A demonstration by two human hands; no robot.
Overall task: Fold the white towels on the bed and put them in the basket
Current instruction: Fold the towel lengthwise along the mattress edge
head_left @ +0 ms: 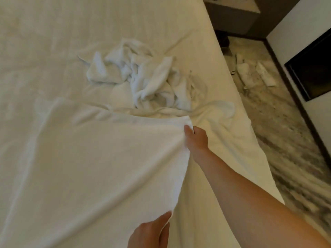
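Observation:
A large white towel (pixel 100 167) lies spread over the near part of the bed (pixel 53 42). My right hand (pixel 196 138) pinches the towel's far right corner, thumb on top. My left hand (pixel 152 231) grips the near right corner at the bottom of the view. Beyond the spread towel, a crumpled heap of white towels (pixel 143 77) sits in the middle of the bed. No basket is in view.
The bed's right edge runs diagonally from top centre to bottom right. Beside it is a marbled floor (pixel 286 140) with white slippers (pixel 256 76) on it. A dark nightstand (pixel 232 17) stands at the top right, and a white wall with a dark panel (pixel 311 68) at the far right.

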